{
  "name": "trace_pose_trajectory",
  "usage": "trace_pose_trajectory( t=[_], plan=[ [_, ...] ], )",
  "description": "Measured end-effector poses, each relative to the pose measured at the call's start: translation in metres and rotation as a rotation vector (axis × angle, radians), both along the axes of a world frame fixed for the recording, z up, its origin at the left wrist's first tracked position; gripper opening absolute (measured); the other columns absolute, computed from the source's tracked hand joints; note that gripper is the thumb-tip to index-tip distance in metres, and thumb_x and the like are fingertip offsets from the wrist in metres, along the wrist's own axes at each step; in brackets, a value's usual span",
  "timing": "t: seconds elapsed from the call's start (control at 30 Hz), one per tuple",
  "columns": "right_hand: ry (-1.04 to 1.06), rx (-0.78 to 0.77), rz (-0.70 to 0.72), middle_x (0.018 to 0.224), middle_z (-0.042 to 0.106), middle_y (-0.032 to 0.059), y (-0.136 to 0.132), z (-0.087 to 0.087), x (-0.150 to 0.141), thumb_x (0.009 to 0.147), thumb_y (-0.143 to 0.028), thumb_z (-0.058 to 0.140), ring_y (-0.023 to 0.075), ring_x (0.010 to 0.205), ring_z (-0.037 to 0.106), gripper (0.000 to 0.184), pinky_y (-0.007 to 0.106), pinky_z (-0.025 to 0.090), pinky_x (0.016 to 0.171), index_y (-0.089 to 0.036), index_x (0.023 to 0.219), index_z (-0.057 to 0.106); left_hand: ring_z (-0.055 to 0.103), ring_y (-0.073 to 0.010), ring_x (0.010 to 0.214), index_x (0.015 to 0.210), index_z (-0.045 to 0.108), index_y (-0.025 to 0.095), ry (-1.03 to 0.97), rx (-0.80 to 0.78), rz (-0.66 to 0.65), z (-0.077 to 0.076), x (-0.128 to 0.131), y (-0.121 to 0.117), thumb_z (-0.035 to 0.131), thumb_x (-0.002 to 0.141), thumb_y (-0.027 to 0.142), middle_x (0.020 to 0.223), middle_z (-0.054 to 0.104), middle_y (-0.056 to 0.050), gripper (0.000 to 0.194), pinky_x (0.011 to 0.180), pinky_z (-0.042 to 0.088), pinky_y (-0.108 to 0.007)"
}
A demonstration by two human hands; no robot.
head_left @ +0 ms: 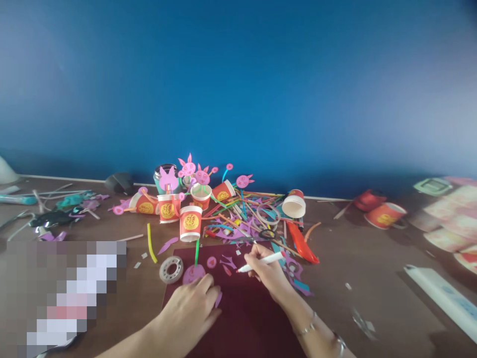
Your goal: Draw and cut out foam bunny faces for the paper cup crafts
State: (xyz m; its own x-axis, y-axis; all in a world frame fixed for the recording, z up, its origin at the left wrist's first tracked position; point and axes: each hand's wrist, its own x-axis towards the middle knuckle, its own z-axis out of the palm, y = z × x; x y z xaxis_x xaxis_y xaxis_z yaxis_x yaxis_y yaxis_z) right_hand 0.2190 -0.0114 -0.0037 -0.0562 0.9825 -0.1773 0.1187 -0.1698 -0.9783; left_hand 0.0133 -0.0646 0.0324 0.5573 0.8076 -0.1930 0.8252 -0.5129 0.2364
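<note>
My right hand [264, 272] grips a white marker pen [266, 261] with red ends, its tip held over the dark red mat [246, 318]. My left hand [196, 303] is bent with its fingers drawn together on a pink paper piece [218, 299], mostly covered by the fingers. Just above those fingers lies a round pink paper face [194, 273], joined to a green straw [197, 252] that runs up to a red paper cup [191, 223]. Small pink cutouts, one a round disc [211, 262], rest between the hands. Left of the mat is a tape roll [171, 269].
Behind stand red cups with pink animal faces [168, 179] on straws. Paper scraps and straws pile up beside scissors [267, 233] and a red balloon-like piece [301, 243]. A white power strip [443, 296] lies right; a tipped cup [385, 216] is farther back.
</note>
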Motion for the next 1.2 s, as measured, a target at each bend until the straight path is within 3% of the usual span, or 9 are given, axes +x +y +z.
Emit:
trace_pose_trajectory(
  t=[0.17, 0.4, 0.57, 0.67, 0.77, 0.87, 0.97, 1.07, 1.2],
  plan=[
    [0.030, 0.019, 0.005, 0.041, 0.050, -0.0069, 0.000, 0.000, 0.000, 0.071, -0.036, 0.058, 0.0083, 0.039, 0.043, 0.026, 0.020, 0.025, 0.040, -0.022, 0.058, 0.041, 0.062, -0.0246, 0.094, 0.103, 0.063, 0.014, 0.210, 0.124, -0.050, -0.011, 0.019, -0.006, 0.045, 0.083, 0.000, 0.103, 0.062, -0.014, 0.030, 0.072, 0.055, -0.033],
    [0.047, 0.005, 0.012, 0.041, 0.050, -0.0075, 0.001, -0.001, -0.001, 0.071, -0.036, 0.059, 0.0070, 0.037, 0.041, 0.027, 0.019, 0.022, 0.039, -0.022, 0.058, 0.040, 0.064, -0.0266, 0.091, 0.100, 0.063, 0.012, 0.281, 0.151, -0.062, -0.012, 0.031, -0.007, 0.040, 0.083, -0.003, 0.101, 0.065, -0.016, 0.032, 0.069, 0.056, -0.037],
    [0.100, -0.012, -0.036, 0.041, 0.048, -0.0084, 0.001, 0.001, -0.001, 0.070, -0.034, 0.058, 0.0061, 0.037, 0.039, 0.026, 0.018, 0.021, 0.038, -0.021, 0.059, 0.039, 0.064, -0.0246, 0.094, 0.102, 0.061, 0.016, 0.147, 0.116, -0.007, 0.000, 0.023, 0.011, 0.040, 0.083, -0.001, 0.100, 0.067, -0.010, 0.032, 0.081, 0.052, -0.040],
    [0.103, -0.023, -0.055, 0.040, 0.047, -0.0089, 0.002, 0.002, -0.001, 0.069, -0.035, 0.058, 0.0063, 0.036, 0.039, 0.025, 0.018, 0.021, 0.037, -0.022, 0.059, 0.039, 0.065, -0.0195, 0.092, 0.099, 0.062, 0.020, -0.026, 0.013, -0.053, 0.008, 0.021, 0.026, 0.039, 0.087, 0.005, 0.097, 0.068, -0.005, 0.030, 0.084, 0.051, -0.033],
    [0.092, -0.023, -0.069, 0.040, 0.048, -0.0080, 0.003, 0.002, 0.001, 0.068, -0.035, 0.057, 0.0065, 0.037, 0.039, 0.024, 0.017, 0.021, 0.037, -0.021, 0.059, 0.039, 0.066, -0.0202, 0.092, 0.095, 0.064, 0.021, -0.065, -0.032, -0.096, 0.010, 0.027, 0.037, 0.042, 0.089, 0.011, 0.098, 0.068, -0.005, 0.026, 0.084, 0.050, -0.033],
    [0.086, -0.039, -0.082, 0.040, 0.048, -0.0074, 0.004, -0.001, 0.003, 0.068, -0.035, 0.057, 0.0067, 0.038, 0.039, 0.024, 0.017, 0.021, 0.037, -0.021, 0.059, 0.039, 0.064, -0.0230, 0.094, 0.105, 0.062, 0.019, -0.012, 0.013, -0.072, 0.009, 0.030, 0.040, 0.046, 0.088, 0.015, 0.104, 0.066, -0.008, 0.023, 0.083, 0.050, -0.035],
    [0.087, -0.034, -0.078, 0.040, 0.046, -0.0078, 0.004, -0.002, 0.002, 0.069, -0.037, 0.056, 0.0069, 0.037, 0.038, 0.026, 0.018, 0.021, 0.037, -0.022, 0.059, 0.038, 0.062, -0.0212, 0.092, 0.103, 0.061, 0.017, 0.004, 0.101, -0.032, 0.005, 0.025, 0.037, 0.042, 0.086, 0.006, 0.105, 0.062, -0.008, 0.028, 0.080, 0.050, -0.033],
    [0.064, 0.028, -0.043, 0.038, 0.037, -0.0096, 0.002, 0.000, 0.000, 0.073, -0.039, 0.054, 0.0064, 0.036, 0.032, 0.030, 0.019, 0.021, 0.038, -0.023, 0.057, 0.035, 0.057, -0.0206, 0.094, 0.094, 0.062, 0.018, -0.084, 0.167, -0.067, -0.002, 0.013, 0.030, 0.041, 0.084, -0.001, 0.099, 0.060, -0.006, 0.031, 0.083, 0.047, -0.034],
    [-0.028, 0.137, 0.095, 0.045, 0.034, -0.0102, -0.005, 0.004, -0.004, 0.071, -0.028, 0.058, 0.0062, 0.042, 0.030, 0.024, 0.020, 0.024, 0.041, -0.022, 0.059, 0.037, 0.051, -0.0213, 0.098, 0.100, 0.062, 0.024, -0.204, 0.236, -0.119, -0.015, 0.002, 0.025, 0.044, 0.088, 0.005, 0.101, 0.058, -0.004, 0.029, 0.084, 0.044, -0.036]
  ],
)
